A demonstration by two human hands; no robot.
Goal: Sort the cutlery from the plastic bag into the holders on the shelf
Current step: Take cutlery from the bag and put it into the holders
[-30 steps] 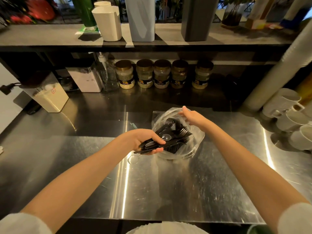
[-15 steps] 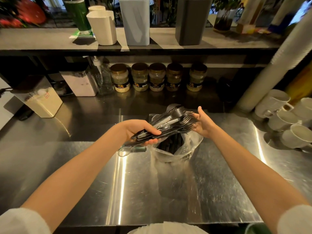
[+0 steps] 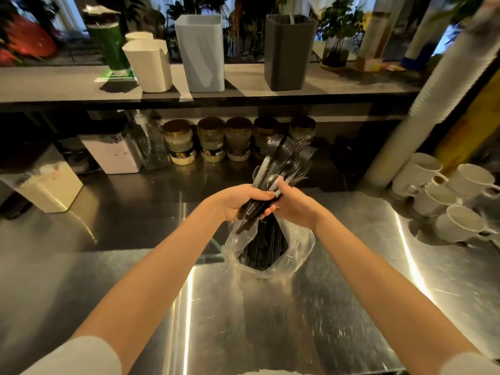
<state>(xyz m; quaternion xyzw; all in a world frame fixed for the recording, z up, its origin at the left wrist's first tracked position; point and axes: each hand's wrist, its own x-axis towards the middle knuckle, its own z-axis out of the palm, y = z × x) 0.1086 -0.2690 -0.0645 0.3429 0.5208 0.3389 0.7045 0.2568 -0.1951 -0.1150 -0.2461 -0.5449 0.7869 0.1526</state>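
While curled, hands [image 3: 242, 202] [image 3: 295, 205] round cutlery [image 3: 284, 157]

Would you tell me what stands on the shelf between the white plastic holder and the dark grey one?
A tall pale blue rectangular plastic holder stands between them, seen in the head view.

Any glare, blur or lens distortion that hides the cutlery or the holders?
Head view: glare streaks on the stainless steel counter; white ceramic mugs at the right edge look soft; the black plastic cutlery bunch is dim against shadowed jars but readable; the dark grey square holder is sharp.
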